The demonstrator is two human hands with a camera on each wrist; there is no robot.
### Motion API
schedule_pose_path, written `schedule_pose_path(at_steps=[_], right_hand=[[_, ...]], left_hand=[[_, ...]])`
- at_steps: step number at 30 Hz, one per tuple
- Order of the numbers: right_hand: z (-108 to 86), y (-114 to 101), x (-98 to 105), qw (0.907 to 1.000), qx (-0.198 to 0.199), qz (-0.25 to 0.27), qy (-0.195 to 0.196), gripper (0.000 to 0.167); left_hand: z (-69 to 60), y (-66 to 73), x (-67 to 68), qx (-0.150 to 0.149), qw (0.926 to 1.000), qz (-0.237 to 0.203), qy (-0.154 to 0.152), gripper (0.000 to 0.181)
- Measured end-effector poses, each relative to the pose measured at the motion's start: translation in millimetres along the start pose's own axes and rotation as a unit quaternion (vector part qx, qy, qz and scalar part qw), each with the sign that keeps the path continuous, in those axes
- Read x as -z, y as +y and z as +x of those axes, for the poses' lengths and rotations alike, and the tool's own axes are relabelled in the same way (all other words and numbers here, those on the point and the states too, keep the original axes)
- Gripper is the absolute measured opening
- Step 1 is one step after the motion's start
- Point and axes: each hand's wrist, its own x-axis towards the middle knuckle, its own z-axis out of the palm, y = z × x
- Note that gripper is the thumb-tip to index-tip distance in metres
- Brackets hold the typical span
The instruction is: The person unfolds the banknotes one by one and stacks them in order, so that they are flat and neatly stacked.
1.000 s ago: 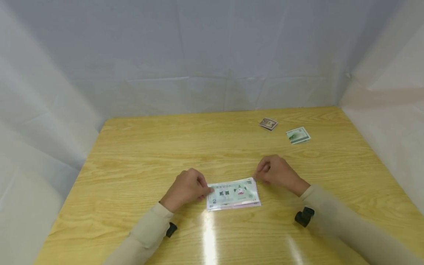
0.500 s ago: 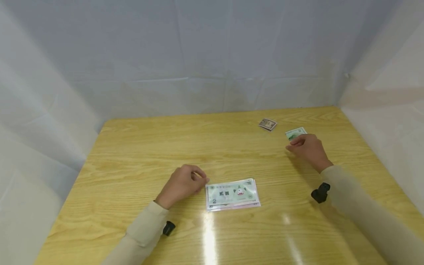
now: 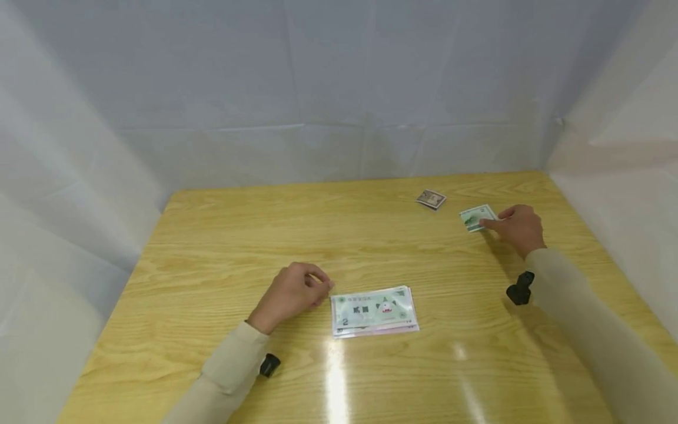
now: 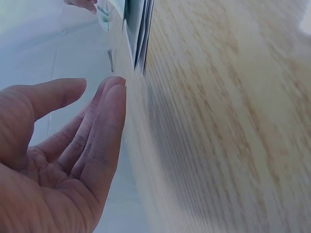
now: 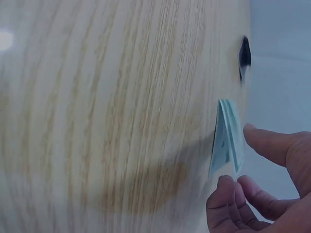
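Note:
A neat stack of banknotes [image 3: 373,312] lies flat near the middle of the table, a green 2 note on top. My left hand [image 3: 291,294] hovers just off its left end; the left wrist view shows loosely bent fingers [image 4: 104,131] and thumb apart, with nothing between them. Farther back on the right, my right hand [image 3: 519,228] is at a folded green banknote [image 3: 474,217]. In the right wrist view, thumb and fingers spread around the folded note [image 5: 227,136], which gapes open like a tent. Whether the fingertips touch it is hard to tell.
A small folded brown banknote [image 3: 431,199] lies near the back edge, left of the green one. The wooden table [image 3: 238,235] ends at white sheeting [image 3: 339,118] behind and on both sides. Small black devices sit on both wrists.
My right hand has left the right end of the stack and moved back and right to the folded green note. My left hand has let go of the stack's left end and drawn slightly away.

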Motion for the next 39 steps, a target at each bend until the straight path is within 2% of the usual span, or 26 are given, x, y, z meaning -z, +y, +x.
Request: schedule_pose_path(at_steps=[4,9,17,27,34,39], right_hand=[[3.8,0,0,0.9993,-0.030,-0.007,-0.022,0.072],[13.7,6,-2,0.9967,-0.049,-0.045,-0.047,0.077],[17.0,-1,-8,0.9940,-0.028,-0.089,-0.057,0.066],[12.9,-17,-12,0.9926,-0.024,-0.066,-0.099,0.063],[13.3,-22,-18,0.9919,-0.019,-0.060,-0.111,0.059],[11.4,-23,-26,0.9937,0.002,-0.044,-0.103,0.050]], left_hand=[[0.0,0.3,0.1,-0.002,1.0000,-0.007,-0.003,0.015],[-0.9,1.6,0.7,0.005,0.9998,-0.016,-0.008,0.016],[-1.2,3.3,1.7,0.006,0.9997,-0.023,-0.010,0.015],[0.0,5.2,1.6,0.003,0.9997,-0.023,-0.009,0.015],[1.5,6.5,1.5,0.008,0.9997,-0.024,-0.007,0.014],[2.3,6.9,1.7,0.010,0.9995,-0.029,-0.003,0.014]])
